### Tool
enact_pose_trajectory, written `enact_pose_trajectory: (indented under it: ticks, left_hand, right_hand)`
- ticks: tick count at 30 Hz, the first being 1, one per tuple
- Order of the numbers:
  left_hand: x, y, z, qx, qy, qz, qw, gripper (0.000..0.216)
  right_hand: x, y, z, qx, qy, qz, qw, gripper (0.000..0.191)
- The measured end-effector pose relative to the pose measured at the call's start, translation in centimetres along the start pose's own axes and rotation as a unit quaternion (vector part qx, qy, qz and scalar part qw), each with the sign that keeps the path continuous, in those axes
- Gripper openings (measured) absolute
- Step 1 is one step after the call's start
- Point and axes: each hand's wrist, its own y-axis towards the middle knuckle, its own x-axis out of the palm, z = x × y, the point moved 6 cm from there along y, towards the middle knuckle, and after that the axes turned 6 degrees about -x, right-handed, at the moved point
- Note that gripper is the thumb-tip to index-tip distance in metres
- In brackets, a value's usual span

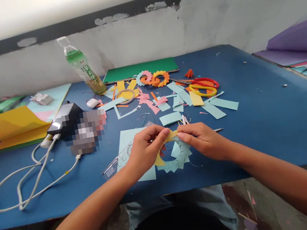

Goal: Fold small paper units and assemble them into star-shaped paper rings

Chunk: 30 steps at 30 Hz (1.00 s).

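A transparent stencil ruler (pixel 110 171) lies across light blue paper (pixel 148 174); the left hand (pixel 146 146), nearly closed, pinches the yellow part of a pleated paper ring (pixel 175 164) between both hands; the right hand (pixel 202 139), likewise curled in, pinches the ring's upper edge

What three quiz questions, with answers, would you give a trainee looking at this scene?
1. What do the left hand and right hand both hold?

2. True or false: the bottle is in the left hand.

3. Which hand is the ruler nearer?
A) left
B) right

Key: 1. A blue and yellow paper ring. 2. False; it stands on the table. 3. A.
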Motion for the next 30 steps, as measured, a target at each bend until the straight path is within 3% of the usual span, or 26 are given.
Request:
enact_pose_trajectory:
  ticks: [7,13,19,30]
  left_hand:
    - [0.1,0.0,0.0,0.002,0.02,-0.001,1.0,0.021]
    - [-0.7,0.2,-0.3,-0.002,-0.038,0.053,0.998,0.024]
    - [0.2,0.1,-0.5,-0.033,-0.057,-0.031,0.997,0.025]
    - [0.5,0.0,-0.7,-0.042,-0.018,-0.06,0.997,0.023]
  right_hand:
    - [0.3,0.1,0.2,-0.001,0.003,-0.012,1.0,0.031]
    - [-0.3,0.1,0.1,0.021,0.017,0.016,1.0,0.027]
    - [-0.1,0.1,0.0,0.006,0.006,-0.001,1.0,0.028]
    - [0.5,0.1,-0.3,-0.015,-0.002,-0.033,0.999,0.027]
